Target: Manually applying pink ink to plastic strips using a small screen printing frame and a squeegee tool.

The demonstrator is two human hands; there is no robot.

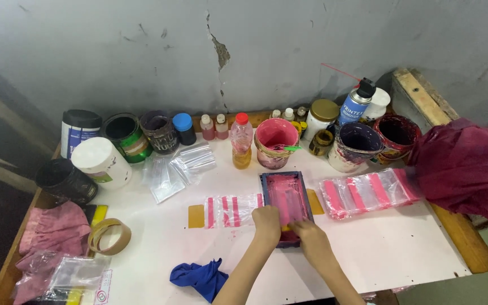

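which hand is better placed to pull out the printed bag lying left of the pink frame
Left. The left hand rests on the frame corner right beside the striped bag; the right hand sits at the frame's near edge, farther away.

One small printing frame coated in pink ink lies on the bench, with two hands, the left hand and the right hand, at its 6 o'clock end. At 12 o'clock stand three open ink tubs: pink, purple and dark red. One spray can, one tape roll, one blue cloth and two stacks of pink-striped bags, and, also show.
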